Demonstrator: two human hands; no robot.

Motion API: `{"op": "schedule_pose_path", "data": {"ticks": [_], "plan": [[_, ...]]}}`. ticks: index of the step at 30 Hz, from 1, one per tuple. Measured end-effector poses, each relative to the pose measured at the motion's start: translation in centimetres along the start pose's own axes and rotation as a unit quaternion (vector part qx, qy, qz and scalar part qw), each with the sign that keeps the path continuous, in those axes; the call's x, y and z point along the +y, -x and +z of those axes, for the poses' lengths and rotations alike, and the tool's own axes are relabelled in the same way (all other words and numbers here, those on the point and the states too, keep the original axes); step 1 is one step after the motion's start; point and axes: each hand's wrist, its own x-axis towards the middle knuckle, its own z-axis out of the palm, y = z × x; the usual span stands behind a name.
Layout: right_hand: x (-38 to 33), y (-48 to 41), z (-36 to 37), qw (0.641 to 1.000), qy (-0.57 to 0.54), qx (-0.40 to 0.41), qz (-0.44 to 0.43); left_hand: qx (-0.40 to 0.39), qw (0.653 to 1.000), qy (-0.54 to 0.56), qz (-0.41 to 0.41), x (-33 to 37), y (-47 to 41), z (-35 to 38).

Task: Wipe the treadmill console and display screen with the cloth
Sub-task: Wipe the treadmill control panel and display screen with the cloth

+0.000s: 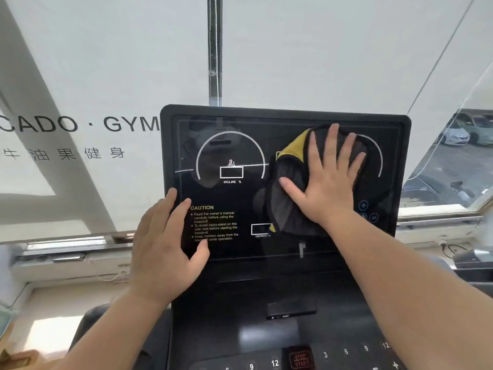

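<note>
The black treadmill display screen (232,198) stands upright in front of me, with an incline dial on its left half and a caution text below. My right hand (329,180) lies flat with spread fingers on a dark grey cloth (286,209) with a yellow edge, pressing it against the right half of the screen. My left hand (168,244) rests on the screen's lower left edge, fingers over the bezel and thumb on the glass. Below the screen the black console (266,340) shows number keys and a red stop/start button (300,357).
White window blinds (106,62) with gym lettering hang behind the screen. A window sill (69,252) runs along the left. Through the glass at right are parked cars (466,132). A small black slot unit (290,311) sits in the console's middle.
</note>
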Motion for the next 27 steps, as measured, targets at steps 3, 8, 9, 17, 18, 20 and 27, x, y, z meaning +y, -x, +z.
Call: {"op": "schedule_pose_path", "data": {"ticks": [3, 8, 9, 17, 18, 20, 27], "plan": [[1.3, -0.6, -0.8, 0.993, -0.040, -0.024, 0.106, -0.033, 0.999, 0.025, 0.015, -0.6, 0.3, -0.7], [-5.7, -3.5, -2.3, 0.981, -0.096, 0.006, 0.167, -0.066, 0.988, 0.137, -0.022, -1.3, 1.0, -2.0], [-7.5, -3.8, -2.4, 0.986, -0.083, 0.011, 0.147, -0.068, 0.982, 0.173, -0.037, -1.3, 1.0, -2.4], [-17.2, -1.7, -1.3, 0.988, -0.023, 0.037, -0.151, -0.081, 0.974, 0.203, -0.053, -1.5, 0.6, -3.8], [-16.8, -1.6, -1.0, 0.985, -0.020, 0.042, -0.165, -0.082, 0.974, 0.204, -0.049, -1.5, 0.6, -3.7], [-15.2, -1.3, -0.7, 0.981, -0.017, 0.057, -0.183, -0.083, 0.973, 0.210, -0.044, -1.6, 0.6, -3.6], [-5.3, -0.8, -0.1, 0.994, -0.067, 0.032, 0.079, -0.087, 0.965, 0.238, -0.074, -2.1, 0.8, -3.5]]}}
